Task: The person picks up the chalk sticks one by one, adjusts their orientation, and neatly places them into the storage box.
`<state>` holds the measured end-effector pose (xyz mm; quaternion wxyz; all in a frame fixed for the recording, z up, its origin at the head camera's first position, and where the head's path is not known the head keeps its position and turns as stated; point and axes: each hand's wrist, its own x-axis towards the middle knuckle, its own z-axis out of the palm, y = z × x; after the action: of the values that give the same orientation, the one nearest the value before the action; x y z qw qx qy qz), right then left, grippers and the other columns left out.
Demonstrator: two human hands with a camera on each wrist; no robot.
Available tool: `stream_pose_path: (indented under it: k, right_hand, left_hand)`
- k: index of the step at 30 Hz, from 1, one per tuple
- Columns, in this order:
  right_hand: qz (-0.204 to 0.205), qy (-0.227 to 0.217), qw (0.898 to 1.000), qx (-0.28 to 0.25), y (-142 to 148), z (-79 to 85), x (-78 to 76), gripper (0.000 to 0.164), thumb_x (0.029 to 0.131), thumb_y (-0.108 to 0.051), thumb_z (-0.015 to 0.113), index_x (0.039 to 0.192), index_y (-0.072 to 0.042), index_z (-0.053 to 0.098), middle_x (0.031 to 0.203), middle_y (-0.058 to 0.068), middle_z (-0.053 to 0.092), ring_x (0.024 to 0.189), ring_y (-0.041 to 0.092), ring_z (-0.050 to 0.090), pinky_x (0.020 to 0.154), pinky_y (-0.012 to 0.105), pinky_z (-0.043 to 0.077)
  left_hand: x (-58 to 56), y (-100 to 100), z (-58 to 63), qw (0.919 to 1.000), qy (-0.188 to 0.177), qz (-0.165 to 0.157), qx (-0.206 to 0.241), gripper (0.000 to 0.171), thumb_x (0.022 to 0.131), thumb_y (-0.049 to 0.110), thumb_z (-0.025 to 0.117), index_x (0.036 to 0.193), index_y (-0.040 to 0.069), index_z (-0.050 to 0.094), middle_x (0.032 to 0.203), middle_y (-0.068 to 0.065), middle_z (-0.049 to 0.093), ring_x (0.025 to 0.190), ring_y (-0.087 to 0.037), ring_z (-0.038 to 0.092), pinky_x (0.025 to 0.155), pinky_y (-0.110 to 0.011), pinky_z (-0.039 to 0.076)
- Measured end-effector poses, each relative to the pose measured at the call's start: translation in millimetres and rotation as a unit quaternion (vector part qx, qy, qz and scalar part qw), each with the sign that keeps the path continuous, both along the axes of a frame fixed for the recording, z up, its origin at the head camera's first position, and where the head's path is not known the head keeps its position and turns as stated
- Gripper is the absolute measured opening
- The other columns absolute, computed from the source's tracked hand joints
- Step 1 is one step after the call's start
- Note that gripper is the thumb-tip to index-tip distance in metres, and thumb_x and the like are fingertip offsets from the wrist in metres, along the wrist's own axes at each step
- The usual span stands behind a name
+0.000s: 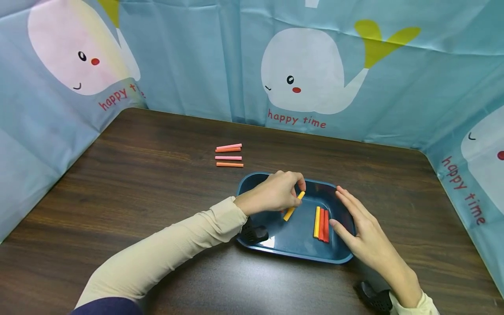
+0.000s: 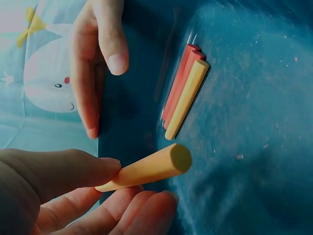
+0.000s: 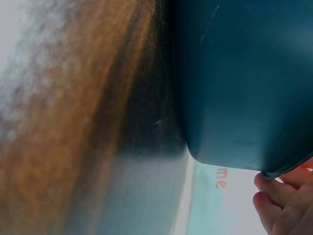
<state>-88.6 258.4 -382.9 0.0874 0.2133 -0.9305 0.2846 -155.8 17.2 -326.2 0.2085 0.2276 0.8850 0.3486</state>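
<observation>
My left hand [image 1: 280,191] pinches a yellow chalk stick [image 2: 151,169] between thumb and fingers, tilted over the blue tray [image 1: 275,250]. A small bit of red shows beside that stick, mostly hidden by the hand. To its right in the tray lie another yellow chalk stick [image 1: 316,222] and two red chalk sticks [image 1: 324,225], side by side. My right hand [image 1: 364,234] rests at the tray's right rim, its fingers extended along the outside and its thumb over the inside, near the red sticks. In the right wrist view, its fingertips [image 3: 268,191] are right at the rim.
Several pink and orange chalk sticks [image 1: 229,158] lie on the dark wooden table [image 1: 157,175], beyond the tray's left end. A light blue curtain [image 1: 189,57] printed with whales hangs along the table's back and sides.
</observation>
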Motion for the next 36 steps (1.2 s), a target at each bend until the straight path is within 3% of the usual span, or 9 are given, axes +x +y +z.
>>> stream_pose_path:
  k: [8, 19, 36]
  right_hand:
    - [0.0, -0.007, 1.0, 0.004, -1, 1.1, -1.9, 0.071, 0.09, -0.017, 0.072, 0.152, -0.009, 0.037, 0.159, 0.011, 0.036, 0.137, 0.039, 0.043, 0.104, -0.002, 0.014]
    - [0.0, 0.003, 1.0, -0.003, 1, -0.3, -0.6, 0.07, 0.089, -0.014, 0.073, 0.15, -0.005, 0.04, 0.159, 0.008, 0.036, 0.139, 0.037, 0.042, 0.106, -0.002, 0.015]
    - [0.009, 0.003, 1.0, -0.008, 0, -0.6, -1.0, 0.07, 0.089, -0.012, 0.073, 0.15, -0.006, 0.04, 0.159, 0.006, 0.036, 0.141, 0.029, 0.041, 0.108, -0.001, 0.016]
  left_hand:
    - [-4.6, 10, -5.8, 0.9997, -0.021, -0.01, 0.002, 0.027, 0.09, 0.011, 0.073, 0.113, 0.006, 0.06, 0.068, -0.003, 0.066, 0.051, -0.016, 0.064, 0.047, -0.018, 0.049]
    - [-8.1, 26, -12.0, 0.9986, -0.024, -0.018, -0.043, 0.018, 0.091, 0.016, 0.073, 0.101, 0.01, 0.059, 0.064, -0.003, 0.059, 0.048, -0.015, 0.061, 0.048, -0.018, 0.05]
    - [-6.7, 38, -22.9, 0.998, -0.019, -0.038, -0.047, 0.018, 0.095, 0.016, 0.066, 0.11, 0.007, 0.061, 0.057, 0.0, 0.052, 0.043, -0.011, 0.052, 0.044, -0.016, 0.045]
